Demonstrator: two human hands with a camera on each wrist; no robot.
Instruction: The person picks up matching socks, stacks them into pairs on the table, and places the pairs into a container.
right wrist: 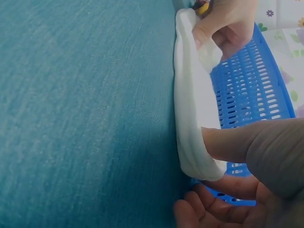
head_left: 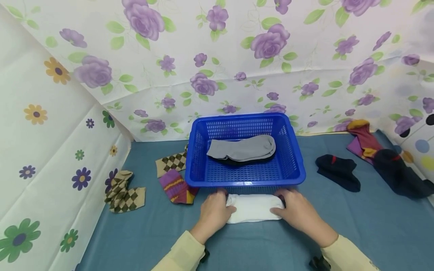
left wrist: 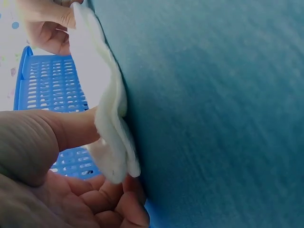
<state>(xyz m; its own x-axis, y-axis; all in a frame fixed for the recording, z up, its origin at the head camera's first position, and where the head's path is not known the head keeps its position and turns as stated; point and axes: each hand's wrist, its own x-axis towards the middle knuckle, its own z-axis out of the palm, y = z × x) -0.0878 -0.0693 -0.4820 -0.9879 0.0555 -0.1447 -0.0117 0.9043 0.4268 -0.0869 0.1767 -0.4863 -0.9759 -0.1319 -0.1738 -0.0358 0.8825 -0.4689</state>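
"So, gripping what?"
"Pinching white socks [head_left: 252, 208] with left hand [head_left: 214, 211] and right hand [head_left: 297, 211], just outside the blue basket [head_left: 245, 183]."
"Getting far?"
"Seeing gray socks [head_left: 242, 147] inside already; apparently leaving argyle socks [head_left: 130, 199], striped socks [head_left: 177, 186], black socks [head_left: 333, 165]."

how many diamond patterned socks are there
2 in view: one crumpled sock toward the left edge of the teal cloth, and one flatter sock just left of the blue basket, partly hidden by it. More could be out of sight.

Left hand [head_left: 214, 210] and right hand [head_left: 298, 210] gripping folded white fabric [head_left: 252, 208], blue basket [head_left: 245, 183] beyond, gray sock [head_left: 241, 149] inside
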